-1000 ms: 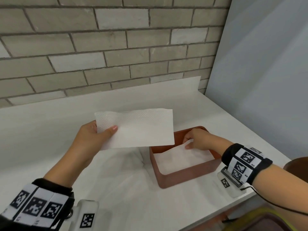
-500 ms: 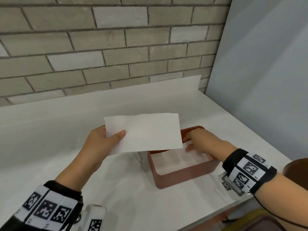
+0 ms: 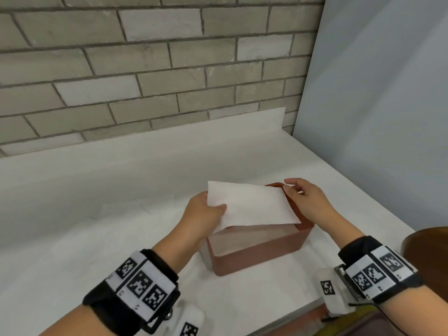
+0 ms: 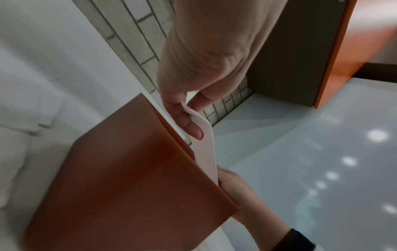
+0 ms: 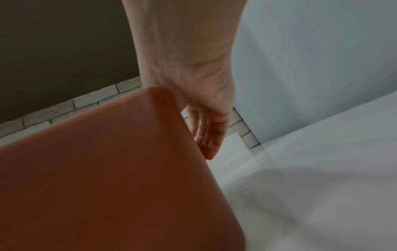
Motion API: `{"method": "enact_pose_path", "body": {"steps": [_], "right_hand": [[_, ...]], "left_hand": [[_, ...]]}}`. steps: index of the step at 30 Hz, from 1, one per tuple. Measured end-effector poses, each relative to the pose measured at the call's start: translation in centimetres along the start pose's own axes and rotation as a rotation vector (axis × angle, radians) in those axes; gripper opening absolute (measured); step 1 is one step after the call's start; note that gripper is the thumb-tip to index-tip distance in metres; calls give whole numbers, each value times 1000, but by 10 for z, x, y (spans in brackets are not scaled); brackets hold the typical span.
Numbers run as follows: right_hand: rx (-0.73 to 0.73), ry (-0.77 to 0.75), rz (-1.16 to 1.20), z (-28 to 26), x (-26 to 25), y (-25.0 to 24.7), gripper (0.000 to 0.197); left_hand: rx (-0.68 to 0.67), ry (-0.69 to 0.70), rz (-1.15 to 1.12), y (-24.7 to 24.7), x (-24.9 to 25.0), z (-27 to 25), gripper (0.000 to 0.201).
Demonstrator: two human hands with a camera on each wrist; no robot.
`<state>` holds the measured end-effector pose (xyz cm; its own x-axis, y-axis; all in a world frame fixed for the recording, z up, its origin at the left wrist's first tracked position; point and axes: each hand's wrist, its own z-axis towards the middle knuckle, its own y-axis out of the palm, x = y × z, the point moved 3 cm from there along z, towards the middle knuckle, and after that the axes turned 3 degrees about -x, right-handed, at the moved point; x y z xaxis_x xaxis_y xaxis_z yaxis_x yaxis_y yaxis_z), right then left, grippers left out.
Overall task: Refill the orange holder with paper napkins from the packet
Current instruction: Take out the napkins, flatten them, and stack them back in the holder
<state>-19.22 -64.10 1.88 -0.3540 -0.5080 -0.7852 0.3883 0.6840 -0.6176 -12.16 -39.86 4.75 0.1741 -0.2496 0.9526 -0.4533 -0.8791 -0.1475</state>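
Observation:
An orange holder [image 3: 257,255] stands on the white counter, with white napkins [image 3: 252,236] lying inside it. My left hand [image 3: 215,207] pinches the left edge of one white paper napkin [image 3: 252,207] between thumb and fingers. It holds the napkin nearly flat just above the holder's opening. The left wrist view shows that pinch [image 4: 189,115] on the napkin [image 4: 206,152] over the holder's rim [image 4: 171,132]. My right hand [image 3: 289,186] hovers over the holder's far right corner, fingers relaxed, thumb tip at the napkin's right corner. In the right wrist view its fingers [image 5: 206,142] hang straight beside the holder [image 5: 107,169].
The counter [image 3: 97,238] runs back to a brick wall [image 3: 145,81]. A pale grey panel [image 3: 375,117] closes the right side. Something brown and round [image 3: 429,241] sits past the counter's right front corner. A crinkled white sheet [image 3: 135,214] lies left of the holder.
My left hand carried the napkin right and down until it covers the holder's opening. My right hand rose out of the holder to the napkin's right corner.

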Motion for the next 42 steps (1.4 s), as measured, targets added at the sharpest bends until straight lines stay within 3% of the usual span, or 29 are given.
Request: {"method": "enact_pose_path", "body": {"steps": [7,15,19,24,28,36,40,42], "right_hand": [[-11,-54,23,3,6,2,27],[-17,-69,22,5,8,2,26],[-18,-72,0,5,7,2,27],[-15,-70,-27,3,6,2,27],[4,-89,-87,1,2,1,27],[14,-105,-177,-2,-4,1,29],[21,-116,-233,-3,-7,0,34],[75,-204,-344,-7,-10,0,41]], "left_hand": [[-36,-112,164,28,-2,1,45],[-57,-259,204,42,-14,-4,47],[-61,-218,407,42,-17,-2,48],[-189,-168,773,46,-15,-4,62],[-214,-69,1000,47,-8,-5,41],[-134,-51,863,41,-6,6,28],[-186,-134,838,41,-5,1,44],[-224,-140,887,43,-6,0,56]]}}
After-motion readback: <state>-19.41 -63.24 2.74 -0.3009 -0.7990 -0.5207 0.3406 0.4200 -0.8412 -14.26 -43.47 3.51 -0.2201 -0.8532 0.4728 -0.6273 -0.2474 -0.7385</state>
